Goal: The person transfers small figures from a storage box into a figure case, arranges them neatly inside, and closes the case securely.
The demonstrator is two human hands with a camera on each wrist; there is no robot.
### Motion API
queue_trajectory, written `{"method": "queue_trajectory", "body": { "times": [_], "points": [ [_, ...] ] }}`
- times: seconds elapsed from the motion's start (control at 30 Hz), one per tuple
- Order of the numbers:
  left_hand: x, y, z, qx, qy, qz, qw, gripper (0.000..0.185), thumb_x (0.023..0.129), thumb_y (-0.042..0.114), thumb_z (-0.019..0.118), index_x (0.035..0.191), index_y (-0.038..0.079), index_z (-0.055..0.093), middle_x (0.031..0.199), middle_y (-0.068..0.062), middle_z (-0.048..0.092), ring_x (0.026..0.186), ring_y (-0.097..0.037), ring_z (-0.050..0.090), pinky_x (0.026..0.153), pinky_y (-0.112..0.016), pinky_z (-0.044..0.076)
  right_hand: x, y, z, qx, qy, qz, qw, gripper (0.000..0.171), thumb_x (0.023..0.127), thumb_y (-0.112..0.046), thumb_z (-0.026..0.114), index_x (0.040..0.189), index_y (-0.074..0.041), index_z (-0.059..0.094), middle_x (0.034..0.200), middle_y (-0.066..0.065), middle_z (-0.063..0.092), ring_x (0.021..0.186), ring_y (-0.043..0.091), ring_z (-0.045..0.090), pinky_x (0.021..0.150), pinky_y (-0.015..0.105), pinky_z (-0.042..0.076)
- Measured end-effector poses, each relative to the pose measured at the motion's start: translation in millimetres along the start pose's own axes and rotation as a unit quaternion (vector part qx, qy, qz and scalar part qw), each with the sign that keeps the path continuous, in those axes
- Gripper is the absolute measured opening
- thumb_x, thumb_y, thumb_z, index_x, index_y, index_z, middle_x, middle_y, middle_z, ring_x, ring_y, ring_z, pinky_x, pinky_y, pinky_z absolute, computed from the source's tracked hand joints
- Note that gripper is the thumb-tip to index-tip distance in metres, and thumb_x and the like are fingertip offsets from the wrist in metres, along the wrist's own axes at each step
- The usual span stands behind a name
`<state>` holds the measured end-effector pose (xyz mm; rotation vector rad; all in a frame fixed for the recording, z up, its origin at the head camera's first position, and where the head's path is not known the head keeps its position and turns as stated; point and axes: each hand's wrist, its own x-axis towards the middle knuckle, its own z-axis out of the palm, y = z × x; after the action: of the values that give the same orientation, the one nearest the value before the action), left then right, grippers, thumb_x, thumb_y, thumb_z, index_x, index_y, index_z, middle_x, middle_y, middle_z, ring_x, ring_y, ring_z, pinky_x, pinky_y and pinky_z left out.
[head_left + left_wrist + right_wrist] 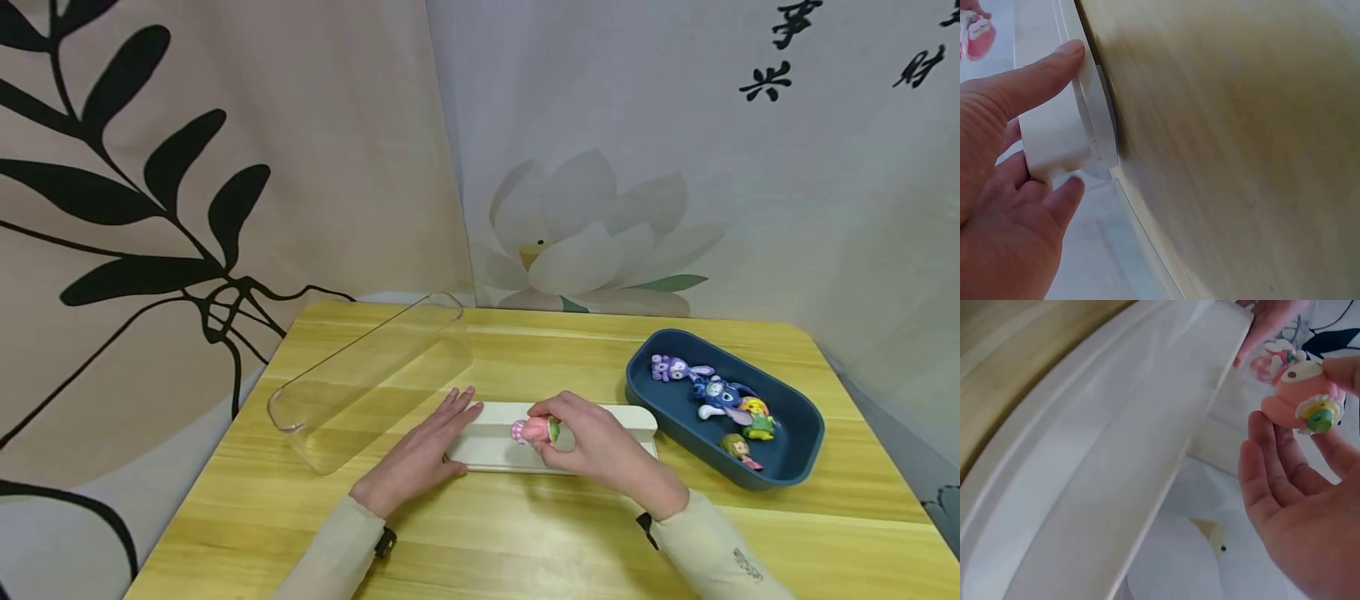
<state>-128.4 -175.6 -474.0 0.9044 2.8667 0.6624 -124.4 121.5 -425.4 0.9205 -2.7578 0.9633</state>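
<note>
I find the pink figure (536, 429) over the white base (487, 457), sideways in the right grip (603, 442), which pinches it between thumb and fingers. I can't be sure from here whether it touches the base. The left grip (420, 458) is clamped on the base's left end, thumb at the near edge.

That small, rounded body worries me: a loose or off-centre pinch could let it roll out, and letting go while it lies tilted could topple it. Should the left grip ease, the base might slide on the smooth desk (465, 550).

The figure looks like moulded plastic, with a white frill and a green knob; the base is long, stepped and round-cornered. Farther left lies a see-through cover (367, 383), thin-walled; just beside the base's right end, a navy tray (797, 433) with rounded corners holds four small toys (720, 393).
</note>
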Motion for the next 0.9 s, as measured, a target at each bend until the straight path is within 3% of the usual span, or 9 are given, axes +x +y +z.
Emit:
{"method": "queue_trajectory", "body": {
  "times": [0.27,0.63,0.9],
  "points": [
    [1.4,0.1,-3.0,-0.015,-0.002,-0.01,0.9998,0.095,0.081,0.016,0.089,0.161,0.013,0.038,0.172,-0.004,0.018,0.157,-0.026,0.018,0.124,-0.046,0.03,14,-8,20,-0.017,0.005,-0.001,1.0,0.032,0.086,-0.028,0.08,0.116,-0.019,0.072,0.104,-0.01,0.066,0.089,0.008,0.063,0.081,0.032,0.059],
    [-4.5,-4.0,-6.4,-0.067,-0.011,-0.028,0.9973,0.099,0.083,0.016,0.089,0.163,0.011,0.032,0.175,0.002,0.006,0.159,-0.023,0.009,0.124,-0.044,0.029,26,-18,34,-0.025,0.015,-0.027,0.999,0.025,0.089,-0.031,0.08,0.106,-0.015,0.072,0.095,-0.009,0.066,0.082,0.008,0.061,0.072,0.025,0.056],
    [-6.2,-13.9,-5.0,-0.073,-0.023,-0.023,0.9968,0.104,0.084,0.017,0.087,0.166,0.012,0.022,0.174,-0.004,0.01,0.154,-0.029,0.028,0.12,-0.045,0.037,34,-25,46,-0.042,0.005,-0.026,0.999,0.026,0.091,-0.034,0.078,0.107,-0.013,0.076,0.095,-0.005,0.067,0.077,0.007,0.06,0.066,0.023,0.055]
  ]
}}
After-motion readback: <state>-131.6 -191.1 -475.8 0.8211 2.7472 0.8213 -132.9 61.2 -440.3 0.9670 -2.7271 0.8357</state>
